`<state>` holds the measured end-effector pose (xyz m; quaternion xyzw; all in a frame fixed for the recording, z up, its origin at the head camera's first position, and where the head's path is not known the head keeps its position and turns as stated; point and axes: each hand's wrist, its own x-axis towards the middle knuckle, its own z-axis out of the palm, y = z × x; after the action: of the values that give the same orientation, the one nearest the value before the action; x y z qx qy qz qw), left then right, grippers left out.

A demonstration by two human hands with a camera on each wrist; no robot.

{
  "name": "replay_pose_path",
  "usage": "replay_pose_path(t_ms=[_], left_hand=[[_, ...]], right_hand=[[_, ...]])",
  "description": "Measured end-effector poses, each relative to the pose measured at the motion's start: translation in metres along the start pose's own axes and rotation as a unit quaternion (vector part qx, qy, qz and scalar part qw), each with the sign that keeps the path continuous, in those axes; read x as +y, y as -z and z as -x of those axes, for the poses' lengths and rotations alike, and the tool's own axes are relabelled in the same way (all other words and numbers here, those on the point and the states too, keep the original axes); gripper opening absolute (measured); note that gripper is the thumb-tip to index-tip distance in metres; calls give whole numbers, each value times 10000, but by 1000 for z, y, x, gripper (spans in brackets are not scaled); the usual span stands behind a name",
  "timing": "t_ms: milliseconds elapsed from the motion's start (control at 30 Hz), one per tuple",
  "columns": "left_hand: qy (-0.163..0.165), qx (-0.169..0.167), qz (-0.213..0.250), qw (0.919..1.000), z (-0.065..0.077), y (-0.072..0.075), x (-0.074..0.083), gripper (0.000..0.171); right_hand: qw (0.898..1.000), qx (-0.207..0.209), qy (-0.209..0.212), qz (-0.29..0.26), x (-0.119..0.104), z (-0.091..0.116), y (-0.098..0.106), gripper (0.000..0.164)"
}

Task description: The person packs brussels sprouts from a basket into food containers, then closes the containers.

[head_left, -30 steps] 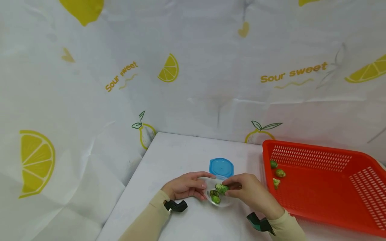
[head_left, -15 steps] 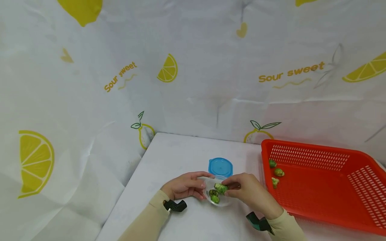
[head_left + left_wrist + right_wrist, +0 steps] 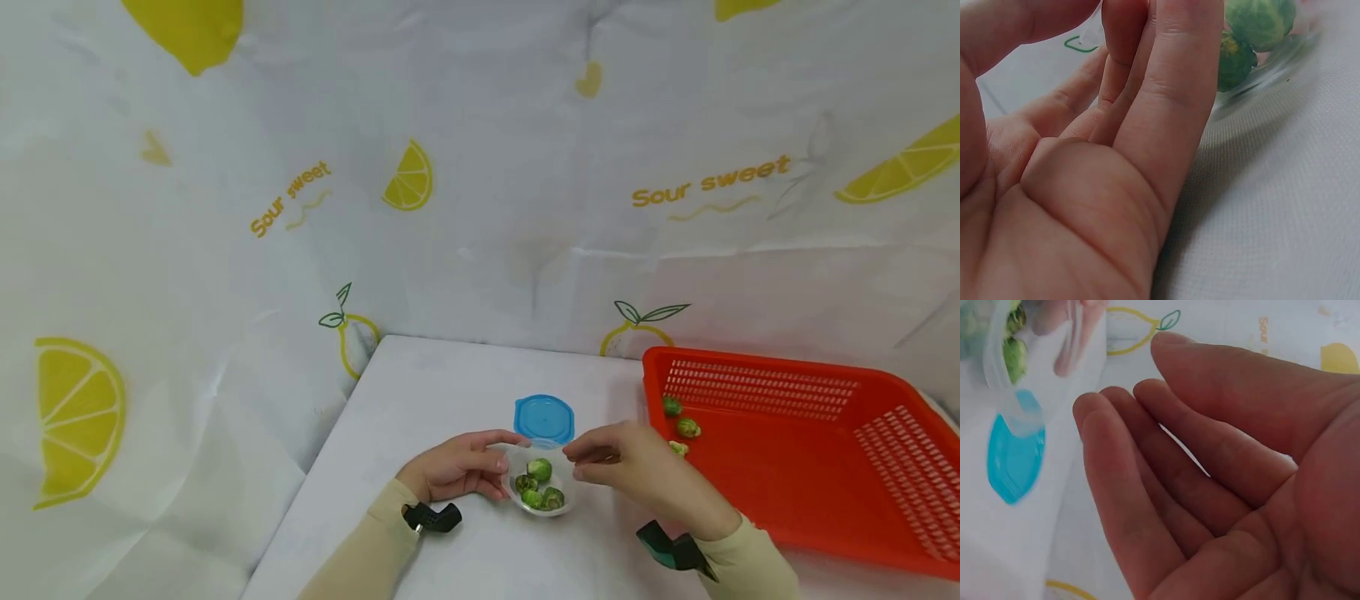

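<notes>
Three knobbly green sprouts (image 3: 540,483) sit in the small clear plastic cup (image 3: 542,506) at lower centre; three more wait in the perforated red basket (image 3: 810,467), lower right. Left hand (image 3: 457,467) grips the cup; right hand (image 3: 637,467) hovers relaxed, empty. A glossy blue lid (image 3: 544,417) lies on the white tabletop (image 3: 450,383).

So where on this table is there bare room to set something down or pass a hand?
Bare tabletop lies between the back cloth and the blue lid, and along the near edge between the two sleeves. The right half of the red basket is bare too. It is crowded around the clear bowl, flanked by the left hand and right hand.
</notes>
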<state>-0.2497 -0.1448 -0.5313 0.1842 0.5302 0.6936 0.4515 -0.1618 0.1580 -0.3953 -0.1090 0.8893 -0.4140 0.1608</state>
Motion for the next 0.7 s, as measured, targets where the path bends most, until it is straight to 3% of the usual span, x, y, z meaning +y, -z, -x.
replay_pose_path(t_ms=[167,267,467,700], left_hand=[[-24,63,-46,10000,1,-1,-2,55],[-64,58,-35,10000,2,0,-2,53],[-33,46,42,10000,3,-2,-2,54],[-49,-20,67,10000,3,-4,-1,57]], right_hand=[[9989,147,162,426,-1,14,42,23],[9973,207,205,667,9,15,69,25],[9941,233,-58,1057,53,6,113,32],[9944,55,-365,987,106,-5,142,42]])
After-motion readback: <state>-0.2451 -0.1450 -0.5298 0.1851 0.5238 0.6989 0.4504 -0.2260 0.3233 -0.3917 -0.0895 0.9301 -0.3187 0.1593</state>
